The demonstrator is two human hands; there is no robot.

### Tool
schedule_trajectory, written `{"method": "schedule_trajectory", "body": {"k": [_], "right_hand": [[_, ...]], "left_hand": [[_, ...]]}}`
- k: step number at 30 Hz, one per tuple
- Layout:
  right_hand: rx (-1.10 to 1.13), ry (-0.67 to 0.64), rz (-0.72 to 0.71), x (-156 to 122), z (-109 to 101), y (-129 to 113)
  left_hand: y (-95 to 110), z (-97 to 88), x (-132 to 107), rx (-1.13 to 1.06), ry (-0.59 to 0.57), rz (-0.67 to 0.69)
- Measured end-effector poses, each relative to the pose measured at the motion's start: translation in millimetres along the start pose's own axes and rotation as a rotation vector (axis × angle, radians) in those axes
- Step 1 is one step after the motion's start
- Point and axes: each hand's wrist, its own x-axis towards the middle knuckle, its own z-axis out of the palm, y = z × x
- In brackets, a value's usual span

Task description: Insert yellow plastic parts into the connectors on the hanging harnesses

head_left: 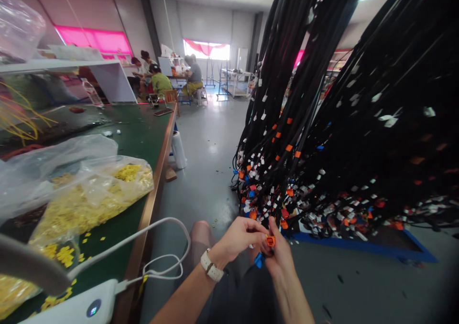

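Both my hands meet low in the middle, just under a big hanging bundle of black cables (322, 113) with orange, blue and white connectors at their ends. My left hand (238, 238), with a white watch on the wrist, is closed and pinches at a small orange connector (270, 241). My right hand (278, 254) is curled round the same orange connector from below. A blue connector (258, 260) hangs just under my hands.
A green workbench (139, 137) runs along the left, with clear bags of small yellow parts (89, 195), a white device and its white cord (158, 228). A blue base (376, 247) lies under the cables. Several people sit at a table far back. Grey floor lies between.
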Motion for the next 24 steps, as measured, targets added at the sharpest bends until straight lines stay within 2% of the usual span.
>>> {"method": "schedule_trajectory", "body": {"k": [3,8,15,24], "right_hand": [[0.025,0.025,0.075,0.7,1.7,-0.3],[0.029,0.047,0.081,0.7,4.0,0.8],[-0.008,0.074,0.083,2.1,3.6,1.7],[-0.021,0.121,-0.002,-0.4,6.2,2.2]], "left_hand": [[-1.3,2.1,0.1,0.026,0.004,0.014],[3.0,5.4,-0.7,0.13,0.042,0.013],[4.2,4.2,-2.0,0.457,0.106,0.103],[3.8,4.7,-2.5,0.578,0.15,0.105]]}}
